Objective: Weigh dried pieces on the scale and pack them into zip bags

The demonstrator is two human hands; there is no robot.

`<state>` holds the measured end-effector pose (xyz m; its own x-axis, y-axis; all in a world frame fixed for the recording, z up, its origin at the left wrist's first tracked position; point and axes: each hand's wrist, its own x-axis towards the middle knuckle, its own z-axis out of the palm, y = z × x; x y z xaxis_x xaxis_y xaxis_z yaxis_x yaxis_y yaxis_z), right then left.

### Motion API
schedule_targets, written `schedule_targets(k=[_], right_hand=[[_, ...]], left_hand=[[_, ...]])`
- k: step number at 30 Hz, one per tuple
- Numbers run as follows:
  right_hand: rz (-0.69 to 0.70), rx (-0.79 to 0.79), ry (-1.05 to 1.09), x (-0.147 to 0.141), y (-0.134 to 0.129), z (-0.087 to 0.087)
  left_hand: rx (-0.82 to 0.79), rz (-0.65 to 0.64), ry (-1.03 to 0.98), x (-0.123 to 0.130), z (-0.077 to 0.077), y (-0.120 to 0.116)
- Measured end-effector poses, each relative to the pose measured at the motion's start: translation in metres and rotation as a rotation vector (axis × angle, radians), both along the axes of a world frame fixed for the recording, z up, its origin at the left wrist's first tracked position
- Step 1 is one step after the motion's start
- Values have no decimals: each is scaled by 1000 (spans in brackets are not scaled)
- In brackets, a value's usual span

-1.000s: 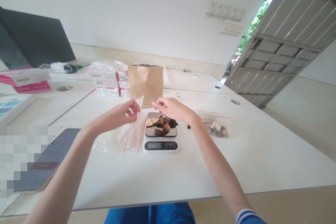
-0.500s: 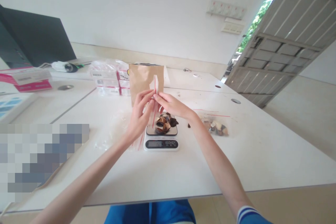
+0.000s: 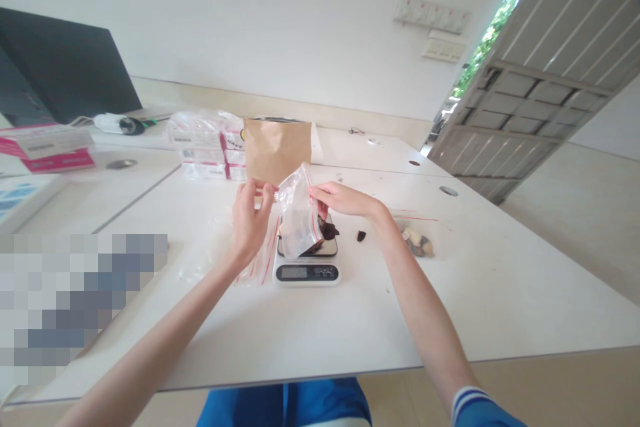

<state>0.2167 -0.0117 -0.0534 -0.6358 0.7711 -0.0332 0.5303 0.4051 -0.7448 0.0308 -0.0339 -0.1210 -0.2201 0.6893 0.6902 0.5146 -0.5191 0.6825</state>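
Observation:
Between my hands hangs a clear zip-lock bag [image 3: 299, 217] with a red seal line, held over a small white digital scale [image 3: 307, 275]. My left hand [image 3: 253, 217] pinches the bag's left upper edge between thumb and finger. My right hand [image 3: 343, 199] is closed on its right side, at the red line. Dark brown dried pieces [image 3: 329, 231] lie on the scale's plate, partly hidden behind the bag. One dark piece [image 3: 361, 236] rests on the table right of the scale. More clear bags [image 3: 213, 250] are spread beside the scale, under my left forearm and hand.
A brown paper bag [image 3: 277, 147] stands behind the scale. Wrapped boxes [image 3: 203, 153] are to its left. A filled zip-lock bag [image 3: 417, 241] lies right of my right forearm. At the far left are a black monitor [image 3: 70, 70] and pink boxes [image 3: 57, 159]. A metal door [image 3: 540, 87] is at right.
The zip-lock bag has turned from edge-on to broad side facing me and come lower, covering much of the pieces. My hands have moved apart, the left one leftward.

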Motion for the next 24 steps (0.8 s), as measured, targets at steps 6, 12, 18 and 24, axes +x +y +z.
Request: schedule_targets(k=[6,12,18,24], right_hand=[[65,-9,140,-9,3,-7],[11,-7,181,-28,-1,-14],[41,7,189,-31,-3,-13],[107,42,6,-18,-3,-8]], left_hand=[[90,-306,59,16,-7,-7],[-1,-364,-132,29,-17,-11],[92,-184,66,21,-18,-10],[100,-38,33,15,-18,-14]])
